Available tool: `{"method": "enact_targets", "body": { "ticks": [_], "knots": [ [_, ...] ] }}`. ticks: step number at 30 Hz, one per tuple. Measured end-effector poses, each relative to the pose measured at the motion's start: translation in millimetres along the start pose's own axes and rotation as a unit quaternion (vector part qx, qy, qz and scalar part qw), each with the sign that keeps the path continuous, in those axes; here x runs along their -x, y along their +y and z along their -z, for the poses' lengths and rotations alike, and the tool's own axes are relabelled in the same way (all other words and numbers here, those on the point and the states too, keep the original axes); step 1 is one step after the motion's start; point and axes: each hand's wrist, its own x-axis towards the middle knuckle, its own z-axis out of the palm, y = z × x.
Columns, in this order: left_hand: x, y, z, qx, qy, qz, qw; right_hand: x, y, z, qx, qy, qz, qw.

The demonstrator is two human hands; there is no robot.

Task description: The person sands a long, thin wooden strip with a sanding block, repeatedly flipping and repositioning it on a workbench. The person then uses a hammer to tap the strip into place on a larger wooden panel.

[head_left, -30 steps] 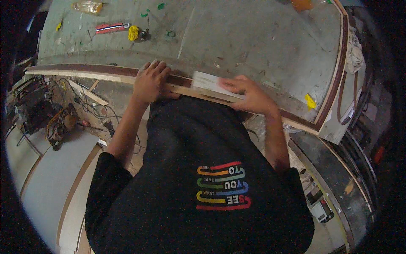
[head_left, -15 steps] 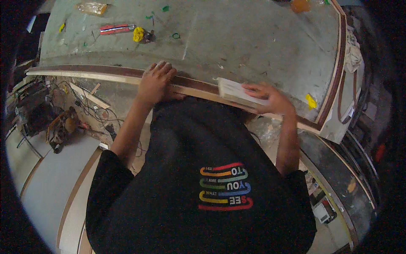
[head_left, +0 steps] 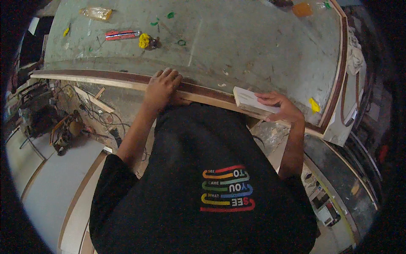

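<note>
My left hand (head_left: 163, 88) is wrapped over the near wooden edge (head_left: 207, 95) of a large grey-green tabletop (head_left: 253, 38), fingers on top and thumb side below. Farther right, my right hand (head_left: 282, 106) grips a flat rectangular block (head_left: 249, 98) with a white top face and pale sides. That block rests along the same edge, its underside hidden. The fingers lie across its top near the right end, and the thumb is at its near side. A dark brown strip (head_left: 122, 75) runs just inside the pale edge.
On the tabletop lie a red tool (head_left: 122, 35), a yellow crumpled piece (head_left: 144, 41), a clear bottle (head_left: 96, 14) with yellowish contents, an orange item (head_left: 303, 9) and a yellow scrap (head_left: 314, 104). Cables (head_left: 105, 116) and a power tool (head_left: 63, 135) sit at lower left, beside pale boards (head_left: 72, 182).
My right hand and the block have slid a little to the right along the edge. My left hand keeps its place on the edge. The whole view has shifted slightly.
</note>
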Motion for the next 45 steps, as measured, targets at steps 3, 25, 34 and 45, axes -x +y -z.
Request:
{"method": "enact_targets", "body": {
  "ticks": [3,25,34,45],
  "knots": [
    [-1.0,0.4,1.4,0.000,-0.006,-0.003,1.000,-26.4,-16.0,-11.7,0.042,0.009,0.026,0.999],
    [-5.2,4.5,9.7,-0.005,0.055,-0.027,0.998,-95.9,-47.8,-52.0,0.005,0.082,0.163,0.983],
    [-4.5,-0.2,3.2,-0.005,0.017,-0.013,1.000,-16.7,-4.1,-12.8,-0.031,0.054,0.065,0.996],
    [-7.5,7.7,13.2,0.018,-0.027,0.036,0.999,-108.4,-57.3,-64.7,-0.030,0.091,0.112,0.989]
  ]
}}
